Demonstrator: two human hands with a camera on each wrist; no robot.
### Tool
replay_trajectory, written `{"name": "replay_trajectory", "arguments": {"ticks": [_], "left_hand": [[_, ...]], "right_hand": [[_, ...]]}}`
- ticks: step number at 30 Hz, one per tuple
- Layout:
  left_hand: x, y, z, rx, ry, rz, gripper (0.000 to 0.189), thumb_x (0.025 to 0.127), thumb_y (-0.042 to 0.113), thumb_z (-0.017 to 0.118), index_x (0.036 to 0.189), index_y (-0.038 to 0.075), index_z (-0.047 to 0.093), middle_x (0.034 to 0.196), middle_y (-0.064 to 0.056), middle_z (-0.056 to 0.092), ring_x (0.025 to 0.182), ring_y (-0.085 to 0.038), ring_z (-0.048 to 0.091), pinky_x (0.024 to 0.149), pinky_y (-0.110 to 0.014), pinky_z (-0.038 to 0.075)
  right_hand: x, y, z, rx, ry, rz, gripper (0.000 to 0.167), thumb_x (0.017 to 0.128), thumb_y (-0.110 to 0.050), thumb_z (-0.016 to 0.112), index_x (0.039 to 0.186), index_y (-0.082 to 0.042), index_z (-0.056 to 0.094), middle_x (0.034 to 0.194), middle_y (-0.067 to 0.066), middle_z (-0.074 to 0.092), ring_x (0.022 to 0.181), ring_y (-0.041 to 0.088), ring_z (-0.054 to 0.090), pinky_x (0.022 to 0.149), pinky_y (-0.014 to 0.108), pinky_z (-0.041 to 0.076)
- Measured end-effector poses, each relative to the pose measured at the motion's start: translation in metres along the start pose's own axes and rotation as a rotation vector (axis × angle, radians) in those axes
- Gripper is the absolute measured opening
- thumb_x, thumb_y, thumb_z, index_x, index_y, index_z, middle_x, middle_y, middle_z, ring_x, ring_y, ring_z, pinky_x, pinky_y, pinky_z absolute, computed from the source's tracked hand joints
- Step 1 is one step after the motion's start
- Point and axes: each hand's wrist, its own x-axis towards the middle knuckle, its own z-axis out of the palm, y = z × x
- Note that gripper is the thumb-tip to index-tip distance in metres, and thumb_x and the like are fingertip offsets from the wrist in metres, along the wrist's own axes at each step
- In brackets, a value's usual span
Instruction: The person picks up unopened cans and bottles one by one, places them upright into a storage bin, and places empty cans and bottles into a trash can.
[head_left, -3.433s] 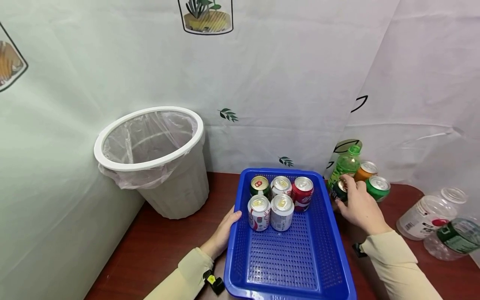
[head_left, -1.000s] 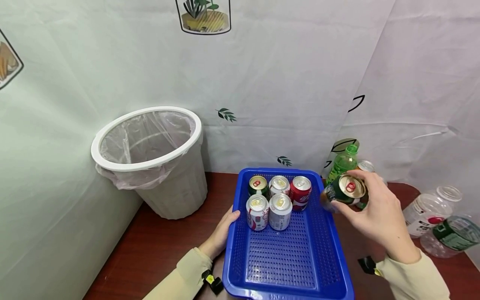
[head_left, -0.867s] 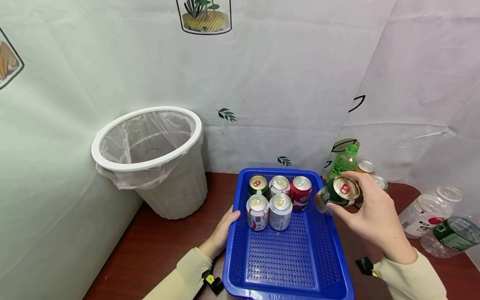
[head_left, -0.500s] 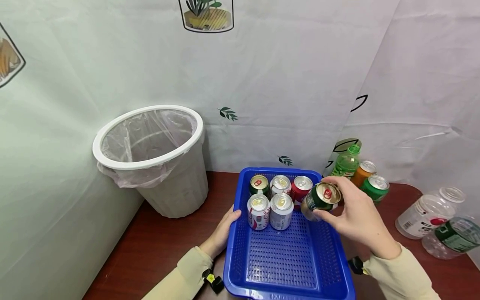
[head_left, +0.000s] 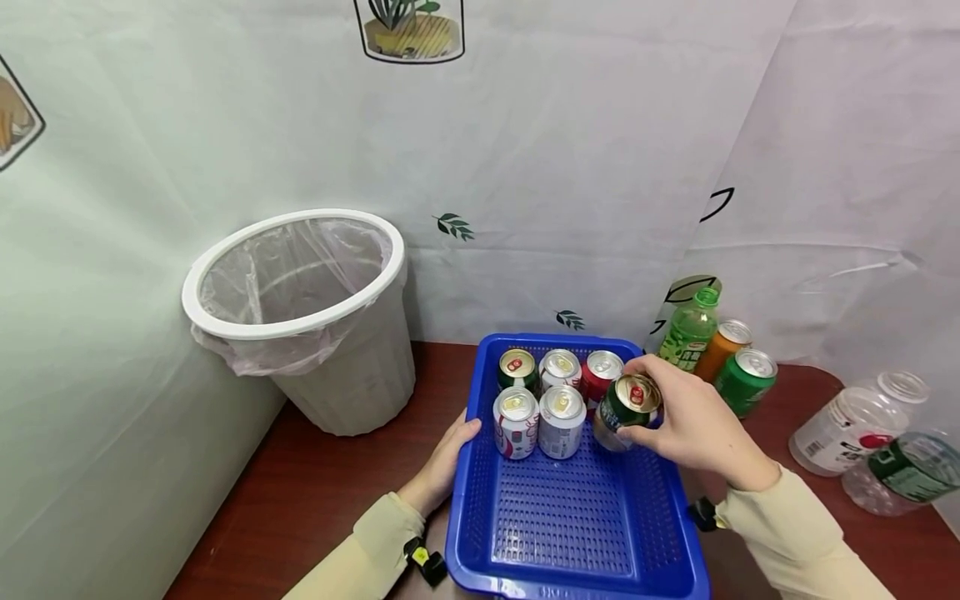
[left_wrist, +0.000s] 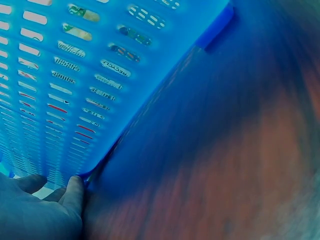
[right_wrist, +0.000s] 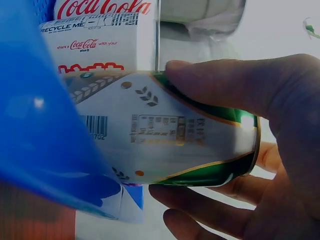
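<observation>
My right hand (head_left: pixel 693 417) grips a dark green and gold drink can (head_left: pixel 624 417), slightly tilted, over the right side of the blue plastic basket (head_left: pixel 562 525). In the right wrist view the can (right_wrist: pixel 165 132) shows a pale side with a barcode; thumb and fingers lie on opposite sides of it. Whether its base touches the basket floor is hidden. A red can (head_left: pixel 602 367) stands just behind it. My left hand (head_left: pixel 442 462) holds the basket's left side, thumb at the rim; the left wrist view shows the fingers (left_wrist: pixel 75 192) against the perforated wall.
Several cans, including a white one (head_left: pixel 561 425), stand upright in the basket's back half. A lined bin (head_left: pixel 352 367) stands left. Beyond the basket's right side are a green bottle (head_left: pixel 686 333), an orange can (head_left: pixel 723 350), a green can (head_left: pixel 744 383) and two clear containers (head_left: pixel 847 433).
My right hand took the dark green can from beside the green bottle, lifted it and carried it left over the basket, then lower. The left hand stayed on the basket.
</observation>
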Motion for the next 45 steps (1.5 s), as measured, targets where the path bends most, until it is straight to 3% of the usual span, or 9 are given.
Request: {"name": "replay_trajectory", "arguments": {"ticks": [9, 25, 35, 45], "left_hand": [[0.0, 0.0, 0.0, -0.004, -0.005, 0.004, 0.062, 0.106, 0.039, 0.035, 0.165, 0.028, 0.018, 0.167, -0.007, 0.031, 0.147, -0.028, 0.035, 0.116, -0.04, 0.035], [0.001, 0.0, -0.001, 0.002, -0.011, 0.01, 0.062, 0.107, 0.038, 0.034, 0.165, 0.027, 0.016, 0.168, -0.007, 0.028, 0.149, -0.028, 0.032, 0.117, -0.039, 0.033], [0.0, -0.001, -0.001, -0.002, -0.012, 0.002, 0.063, 0.106, 0.038, 0.035, 0.165, 0.023, 0.018, 0.166, -0.012, 0.031, 0.143, -0.026, 0.041, 0.113, -0.039, 0.038], [0.0, -0.002, -0.001, -0.012, -0.014, 0.011, 0.063, 0.106, 0.036, 0.034, 0.165, 0.021, 0.018, 0.165, -0.014, 0.033, 0.139, -0.023, 0.044, 0.112, -0.039, 0.04]], "right_hand": [[0.01, 0.0, 0.004, -0.036, -0.062, -0.006, 0.071, 0.062, -0.033, 0.099, 0.121, -0.017, 0.061, 0.106, -0.002, 0.072, 0.087, 0.015, 0.067, 0.073, 0.037, 0.054], [0.029, -0.004, 0.012, -0.061, -0.182, -0.034, 0.063, 0.059, -0.027, 0.097, 0.109, -0.016, 0.06, 0.093, -0.004, 0.067, 0.079, 0.013, 0.06, 0.066, 0.034, 0.048], [0.032, -0.009, 0.019, -0.092, -0.272, -0.033, 0.059, 0.059, -0.025, 0.096, 0.105, -0.018, 0.058, 0.096, 0.0, 0.061, 0.077, 0.017, 0.059, 0.063, 0.035, 0.049], [0.033, -0.011, 0.022, -0.145, -0.271, -0.029, 0.059, 0.06, -0.028, 0.097, 0.105, -0.019, 0.06, 0.096, -0.001, 0.061, 0.07, 0.016, 0.058, 0.061, 0.035, 0.049]]}}
